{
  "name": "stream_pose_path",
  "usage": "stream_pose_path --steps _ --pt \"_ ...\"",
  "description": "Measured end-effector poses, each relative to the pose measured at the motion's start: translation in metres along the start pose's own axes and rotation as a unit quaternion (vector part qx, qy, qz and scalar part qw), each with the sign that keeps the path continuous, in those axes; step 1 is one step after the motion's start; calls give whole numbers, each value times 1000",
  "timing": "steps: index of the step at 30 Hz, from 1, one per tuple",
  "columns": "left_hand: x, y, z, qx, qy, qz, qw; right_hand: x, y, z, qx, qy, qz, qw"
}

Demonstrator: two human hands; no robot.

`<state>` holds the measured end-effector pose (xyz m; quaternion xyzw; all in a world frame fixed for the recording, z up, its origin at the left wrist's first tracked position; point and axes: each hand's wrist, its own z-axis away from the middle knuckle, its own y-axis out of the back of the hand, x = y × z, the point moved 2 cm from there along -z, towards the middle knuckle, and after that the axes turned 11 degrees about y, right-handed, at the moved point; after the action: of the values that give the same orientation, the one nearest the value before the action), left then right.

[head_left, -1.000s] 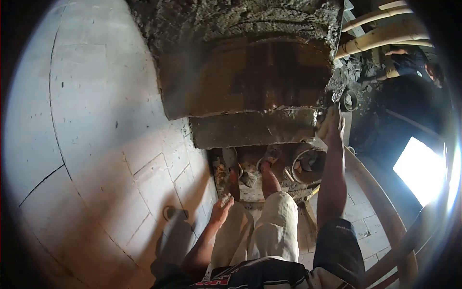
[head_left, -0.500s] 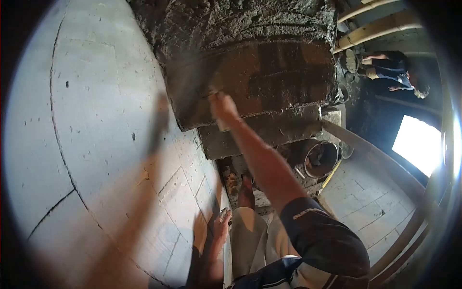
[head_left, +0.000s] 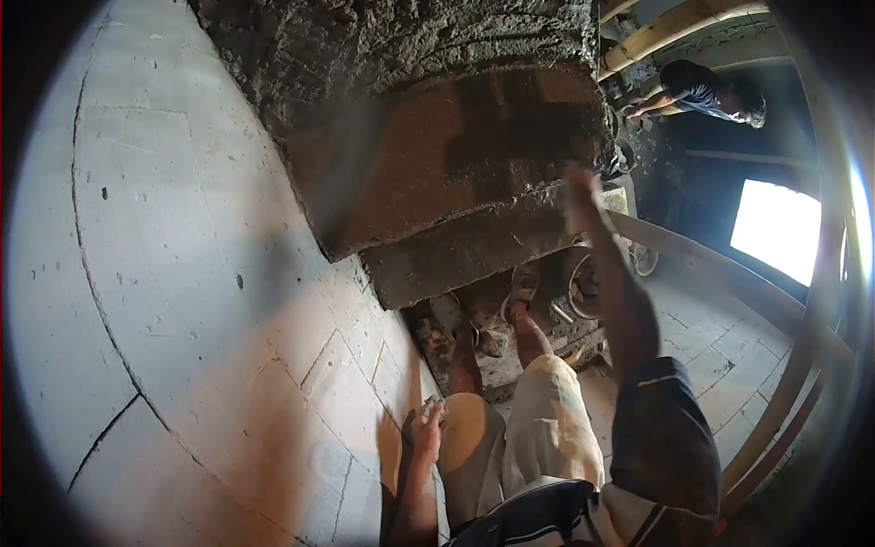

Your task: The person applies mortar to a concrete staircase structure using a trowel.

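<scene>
My right hand (head_left: 581, 191) is smeared by motion at the right end of a wet, brown mortar-covered step (head_left: 410, 155). Its fingers look closed round something I cannot make out. The upper band of mortar is rough and ridged; the band below it is smoother. Under its front edge is a lower grey ledge (head_left: 456, 251). Low beside the pale block wall (head_left: 182, 228), my left hand (head_left: 427, 430) is near my left knee, fingers curled and dirty at the tips. Whether they hold anything is hidden.
A round bucket (head_left: 585, 283) stands below the ledge, near my feet (head_left: 521, 292). Wooden poles (head_left: 684, 36) and a long bar (head_left: 711, 264) cross the right side. A co-worker (head_left: 711, 91) bends over at the far right, near a bright opening (head_left: 777, 230).
My right hand has swept rightward across the smooth mortar to its right end. My left hand's fingers now look more curled. The view has shifted slightly, and the co-worker has changed posture.
</scene>
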<state>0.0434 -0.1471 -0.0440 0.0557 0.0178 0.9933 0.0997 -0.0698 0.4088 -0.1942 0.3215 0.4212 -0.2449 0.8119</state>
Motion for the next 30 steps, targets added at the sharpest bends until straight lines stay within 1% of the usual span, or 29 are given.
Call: stream_pose_path --steps 1,2,3,4,6,8,9,10,11,12,13,14,15,16,17,18,19,20,22,24,25,26,27,28,29,30 --pt "-2 -2 -1 -4 12 14 1000 47 37 -36 -23 23 -24 999" --pt "-3 -3 0 1 10 14 1000 32 42 -24 15 -2 -147 989" --pt "-3 -5 2 -2 3 0 1000 -3 54 -6 53 -28 -268 962" --pt "-1 -7 3 -3 -5 -11 1000 -61 32 13 82 -64 -141 985" --pt "1 -7 6 9 -15 -16 1000 -47 -1 -4 62 -41 -128 989" --pt "4 -7 6 13 -11 -33 999 -55 -67 -2 -63 56 -198 977" --pt "-4 2 -2 7 -1 -47 999 -115 -111 38 -20 -74 -169 983" --pt "-2 4 0 12 -2 -47 999 -126 -150 44 -32 -96 -107 989" --pt "4 3 2 12 -6 -30 999 -111 -193 45 -89 -94 -173 976" --pt "6 2 4 9 -9 -14 1000 -129 -226 64 -122 -11 -66 990" --pt "5 5 -2 29 -15 -38 999 -123 -265 75 -204 43 -29 978" --pt "10 4 -1 23 -13 -45 999 -132 -297 95 -209 203 190 938" --pt "18 1 1 34 -7 -25 999 -163 -310 125 -295 193 242 904" --pt "29 -3 5 42 0 -9 999 -123 -362 133 -295 332 368 817" --pt "42 -8 10 11 -22 -3 1000 -113 -371 154 -310 358 364 802" --pt "46 -5 9 2 -31 -9 999 -108 -371 168 -285 278 290 870" --pt "60 -11 16 -7 -32 8 999 -128 -343 179 -272 187 233 915" --pt "76 -19 24 -15 -32 26 999 -147 -307 185 -270 135 204 931" --pt "91 -26 27 -21 -60 -1 998 -129 -260 182 -228 101 254 934" --pt "99 -32 25 -42 -53 -15 998 -98 -182 182 -149 100 226 958" --pt "99 -34 21 -52 -48 -24 997 -58 -149 179 -86 125 300 942" --pt "97 -35 15 -62 -43 -35 997 -61 -97 192 17 10 241 970" --pt "94 -36 9 -54 -35 -41 997 -35 -63 203 136 14 -24 990" --pt "90 -39 5 -51 -22 -51 997 -2 -26 217 253 29 -281 926" --pt "87 -42 1 -51 -14 -54 997 30 23 240 217 -45 -113 968" --pt "86 -46 3 -55 -15 -42 997 49 73 259 170 -121 52 977"
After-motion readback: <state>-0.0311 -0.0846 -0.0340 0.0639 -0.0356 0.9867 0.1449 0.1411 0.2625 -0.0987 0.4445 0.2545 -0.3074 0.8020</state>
